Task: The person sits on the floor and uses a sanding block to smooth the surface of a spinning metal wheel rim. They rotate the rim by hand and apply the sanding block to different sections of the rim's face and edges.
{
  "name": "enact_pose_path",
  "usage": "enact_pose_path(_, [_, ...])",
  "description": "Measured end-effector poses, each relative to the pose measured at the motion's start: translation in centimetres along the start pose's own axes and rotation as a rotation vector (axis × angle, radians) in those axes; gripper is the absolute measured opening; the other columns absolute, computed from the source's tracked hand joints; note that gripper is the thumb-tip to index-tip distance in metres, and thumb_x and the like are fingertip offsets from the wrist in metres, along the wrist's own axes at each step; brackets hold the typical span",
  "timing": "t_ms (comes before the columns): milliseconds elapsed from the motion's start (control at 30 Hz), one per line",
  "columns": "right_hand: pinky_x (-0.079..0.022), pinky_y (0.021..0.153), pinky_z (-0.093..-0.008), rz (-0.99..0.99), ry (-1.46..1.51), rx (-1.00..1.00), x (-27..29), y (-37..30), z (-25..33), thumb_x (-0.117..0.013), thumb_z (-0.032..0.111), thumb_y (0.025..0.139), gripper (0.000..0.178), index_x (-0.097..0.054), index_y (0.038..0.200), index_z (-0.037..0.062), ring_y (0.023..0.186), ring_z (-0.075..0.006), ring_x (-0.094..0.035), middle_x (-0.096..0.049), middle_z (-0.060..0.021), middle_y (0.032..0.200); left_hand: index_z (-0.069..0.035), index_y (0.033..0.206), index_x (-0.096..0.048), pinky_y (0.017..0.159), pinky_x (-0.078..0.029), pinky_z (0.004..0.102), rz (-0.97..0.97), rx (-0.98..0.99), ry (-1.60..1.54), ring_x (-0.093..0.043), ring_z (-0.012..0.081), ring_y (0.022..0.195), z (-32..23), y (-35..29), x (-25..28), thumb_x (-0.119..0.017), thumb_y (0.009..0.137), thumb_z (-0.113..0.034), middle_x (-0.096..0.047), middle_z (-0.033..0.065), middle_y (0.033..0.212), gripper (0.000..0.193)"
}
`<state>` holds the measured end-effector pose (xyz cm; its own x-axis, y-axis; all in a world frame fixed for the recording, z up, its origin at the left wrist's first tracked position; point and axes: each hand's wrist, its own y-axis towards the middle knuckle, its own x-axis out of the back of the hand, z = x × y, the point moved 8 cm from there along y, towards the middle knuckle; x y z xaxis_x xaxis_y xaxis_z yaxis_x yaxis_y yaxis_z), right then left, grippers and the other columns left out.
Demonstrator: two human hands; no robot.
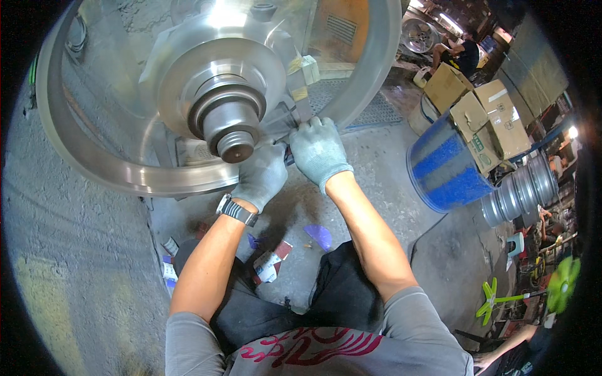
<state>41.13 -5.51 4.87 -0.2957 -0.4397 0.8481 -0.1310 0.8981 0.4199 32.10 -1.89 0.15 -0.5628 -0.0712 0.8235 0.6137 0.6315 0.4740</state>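
A large metal wheel rim (125, 177) fills the upper left, its spokes smeared as if spinning around a stepped steel hub and shaft (231, 122). Both my hands wear grey-green work gloves. My left hand (262, 174), with a dark watch at the wrist, is closed just right of the shaft end, close to the rim's lower edge. Beside it, slightly higher, my right hand (318, 149) is curled with its knuckles up. Something dark (289, 154) shows between the two gloves, too covered to name. Beyond my right fingers stands a bar with yellowish tape (300, 94).
A blue drum (442, 166) with cardboard boxes (498, 119) stands to the right, stacked rims (520, 191) beside it. Sandpaper pieces (269, 266) and a purple disc piece (318, 237) lie on the floor between my legs. A rough wall (75, 250) rises left. Other people work farther right.
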Motion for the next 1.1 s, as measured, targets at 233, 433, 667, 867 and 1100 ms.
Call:
enact_pose_path(233, [-0.05, 0.086, -0.0438, -0.007, 0.017, -0.005, -0.1, 0.1, 0.0, -0.069, 0.022, 0.087, 0.015, -0.078, 0.084, 0.0109, 0.095, -0.0301, -0.071, -0.075, -0.0109, 0.089, -0.003, 0.095, -0.075, 0.078, -0.06, 0.0513, -0.018, -0.005, -0.001, -0.074, 0.0418, 0.091, -0.1, 0.1, 0.3, -0.065, 0.089, -0.01, -0.075, 0.0197, 0.104, 0.013])
enact_pose_path(433, [-0.051, 0.086, -0.0434, 0.002, -0.015, -0.021, 0.2, 0.2, -0.3, -0.068, 0.021, 0.087, 0.014, -0.078, 0.084, 0.0106, 0.096, -0.03, -0.071, -0.076, -0.0109, 0.088, -0.004, 0.094, -0.076, 0.078, -0.06, 0.0504, -0.021, 0.014, -0.005, -0.074, 0.0409, 0.089, -0.3, 0.3, 0.2, -0.066, 0.089, -0.01, -0.075, 0.0196, 0.097, 0.012])
enact_pose_path(667, [-0.051, 0.086, -0.0434, -0.013, -0.012, -0.023, 0.6, 0.0, -0.4, -0.067, 0.018, 0.087, 0.014, -0.078, 0.083, 0.0105, 0.096, -0.0299, -0.071, -0.075, -0.0107, 0.088, -0.006, 0.091, -0.076, 0.073, -0.061, 0.0492, -0.129, -0.053, 0.016, -0.075, 0.0396, 0.081, -0.9, 0.1, 0.7, -0.065, 0.088, -0.009, -0.074, 0.0181, 0.088, 0.011])
enact_pose_path(867, [-0.051, 0.086, -0.0434, -0.06, -0.004, -0.016, 0.8, 0.0, -0.2, -0.067, 0.018, 0.087, 0.013, -0.077, 0.081, 0.0108, 0.094, -0.0297, -0.07, -0.074, -0.0097, 0.086, -0.007, 0.091, -0.076, 0.07, -0.061, 0.0489, -0.089, -0.04, 0.018, -0.075, 0.0393, 0.079, -0.3, 0.2, 0.1, -0.065, 0.089, -0.01, -0.074, 0.0182, 0.088, 0.011])
enact_pose_path(1100, [-0.05, 0.085, -0.043, -0.09, 0.004, -0.01, 1.2, -0.2, -0.3, -0.067, 0.019, 0.086, 0.013, -0.076, 0.08, 0.0118, 0.094, -0.0291, -0.069, -0.074, -0.0087, 0.085, -0.006, 0.09, -0.076, 0.07, -0.061, 0.0484, -0.104, -0.047, -0.001, -0.075, 0.0397, 0.079, -0.7, 0.3, 0.6, -0.064, 0.091, -0.01, -0.074, 0.019, 0.089, 0.012])
